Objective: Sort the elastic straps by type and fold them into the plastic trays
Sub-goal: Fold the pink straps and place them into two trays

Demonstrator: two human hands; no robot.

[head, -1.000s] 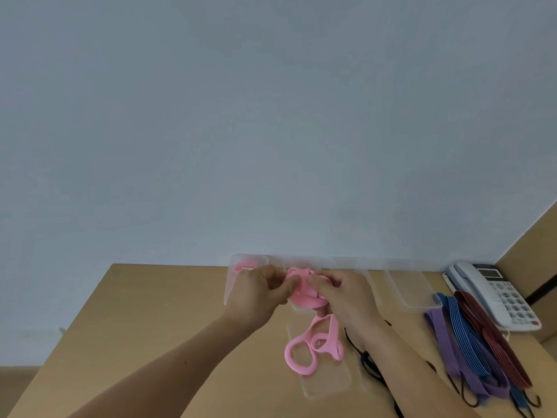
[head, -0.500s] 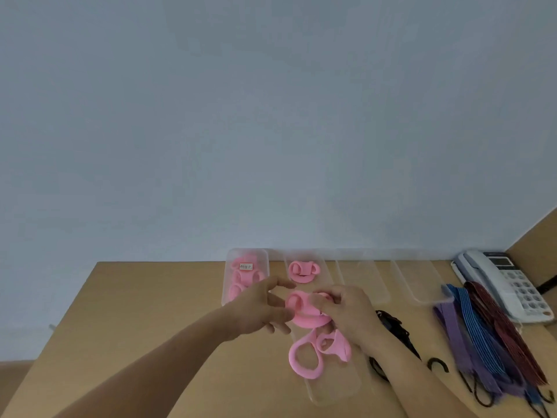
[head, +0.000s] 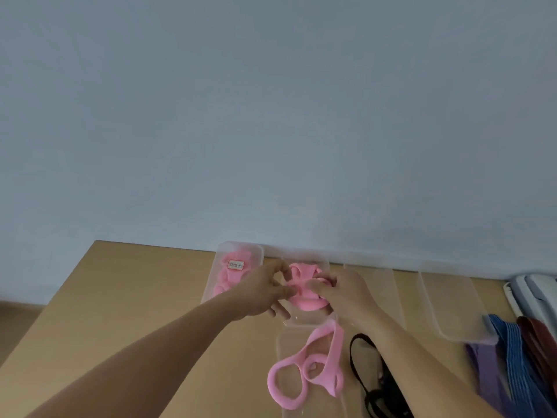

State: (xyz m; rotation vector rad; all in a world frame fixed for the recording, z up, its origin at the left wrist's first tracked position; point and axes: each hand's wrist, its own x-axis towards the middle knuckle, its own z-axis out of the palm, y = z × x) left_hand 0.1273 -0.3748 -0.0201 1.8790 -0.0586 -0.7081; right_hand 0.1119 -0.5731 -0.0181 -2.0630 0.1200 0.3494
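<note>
Head view: left hand (head: 262,292) and right hand (head: 343,297) fingers (head: 281,292) pinch a folded pink strap (head: 301,277) (inside a clear tray (head: 301,322)) just right of the labelled tray (head: 239,245).

Upper view is filled by a plain pale blue-grey wall (head: 271,116), softly & evenly lit. A light-wood table (head: 120,312) is set against it. A white desk phone (head: 533,294) is cut off at rt edge.

Flat, slightly dim light with a cool cast; shadows are weak and diffuse. Wall (head: 271,116) is uneven grey-blue, darker toward the top. Whole frame soft. Left hand (head: 265,289), right hand (head: 343,294) and pink strap (head: 301,276) slightly motion-blurred. Striped straps (head: 512,357) and phone (head: 533,294) at the right edge are smeared and stretched by the wide lens.
</note>
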